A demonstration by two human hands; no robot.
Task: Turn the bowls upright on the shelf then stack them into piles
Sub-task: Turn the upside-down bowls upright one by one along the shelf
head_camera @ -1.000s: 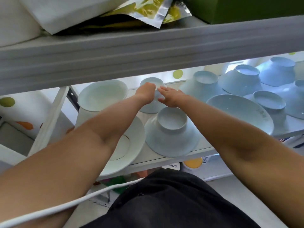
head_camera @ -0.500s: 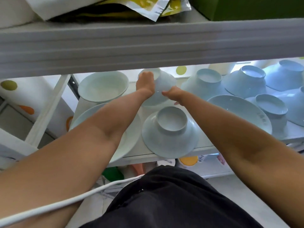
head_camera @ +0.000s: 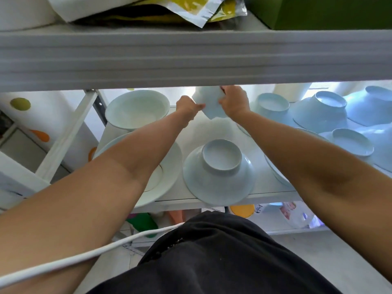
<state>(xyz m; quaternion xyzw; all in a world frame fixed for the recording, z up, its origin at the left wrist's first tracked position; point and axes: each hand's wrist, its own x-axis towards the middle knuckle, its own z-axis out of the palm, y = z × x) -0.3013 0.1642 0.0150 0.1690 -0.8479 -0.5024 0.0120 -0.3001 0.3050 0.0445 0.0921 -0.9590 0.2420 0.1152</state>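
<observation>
Both hands grip one pale bowl (head_camera: 209, 105) lifted off shelf (head_camera: 212, 128): left hand (head_camera: 187, 107) at 9 o'clock, right hand (head_camera: 234, 101) at 3 o'clock, fingers curled.

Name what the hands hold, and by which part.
Both grip one small pale bowl: left hand on its left side, right hand on its right side.

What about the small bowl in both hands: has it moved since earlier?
Yes: the small bowl is lifted off the shelf, up and away from the upside-down front bowl.
</observation>
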